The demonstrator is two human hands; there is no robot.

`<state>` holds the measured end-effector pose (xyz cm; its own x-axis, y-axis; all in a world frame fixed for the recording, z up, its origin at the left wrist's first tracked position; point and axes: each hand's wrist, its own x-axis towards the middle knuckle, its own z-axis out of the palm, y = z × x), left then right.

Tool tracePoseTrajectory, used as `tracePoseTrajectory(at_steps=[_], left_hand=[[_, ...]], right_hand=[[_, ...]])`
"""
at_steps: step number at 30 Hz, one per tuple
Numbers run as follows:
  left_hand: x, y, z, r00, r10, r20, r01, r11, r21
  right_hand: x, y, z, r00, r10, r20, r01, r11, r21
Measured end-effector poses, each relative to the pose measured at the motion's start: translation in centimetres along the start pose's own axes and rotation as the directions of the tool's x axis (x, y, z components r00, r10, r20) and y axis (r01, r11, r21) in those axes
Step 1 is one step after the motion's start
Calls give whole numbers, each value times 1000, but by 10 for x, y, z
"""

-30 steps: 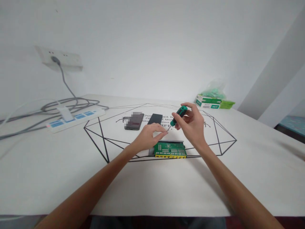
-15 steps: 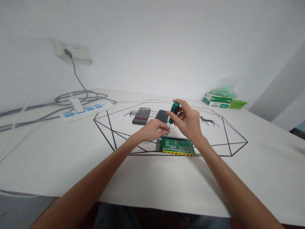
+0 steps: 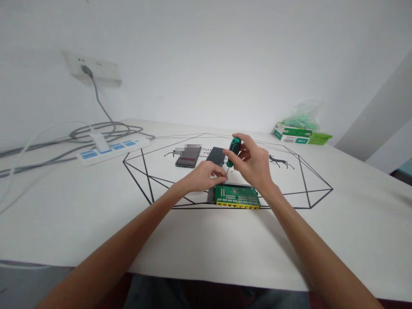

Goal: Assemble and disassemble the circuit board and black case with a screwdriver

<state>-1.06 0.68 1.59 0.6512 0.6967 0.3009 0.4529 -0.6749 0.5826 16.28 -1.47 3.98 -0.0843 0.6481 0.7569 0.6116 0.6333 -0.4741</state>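
My right hand (image 3: 252, 161) grips the green and black handle of a screwdriver (image 3: 234, 150), which leans with its thin shaft pointing down and slightly left. My left hand (image 3: 209, 175) is closed in a pinch around the lower shaft, and its fingertips hide the tip. Just below them lies a green circuit board (image 3: 238, 195) with a yellow strip of ports along its near edge. Dark metal casing shows at the board's left and back edges. Whether the tip touches the board I cannot tell.
Behind my left hand lie a phone (image 3: 189, 156) and a flat dark panel (image 3: 216, 156). A power strip (image 3: 112, 150) with coiled grey cables sits on the left. Green and white boxes (image 3: 292, 133) with a plastic bag (image 3: 304, 116) stand at the back right.
The view has shifted a little, so the scene sits slightly farther left. The lower end of the shaft, seen below my left fingertips before, is now hidden. Both hands keep their grip.
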Motion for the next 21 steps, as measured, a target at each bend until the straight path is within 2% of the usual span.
tracePoseTrajectory(at_steps=[10, 21], left_hand=[[0, 0, 0, 1000, 25, -19, -24, 998, 61], [0, 3, 0, 994, -5, -114, 11, 999, 51]], right_hand=[[0, -4, 1, 1000, -12, 29, 12, 1000, 1], [-2, -8, 1, 992, -117, 56, 120, 991, -55]])
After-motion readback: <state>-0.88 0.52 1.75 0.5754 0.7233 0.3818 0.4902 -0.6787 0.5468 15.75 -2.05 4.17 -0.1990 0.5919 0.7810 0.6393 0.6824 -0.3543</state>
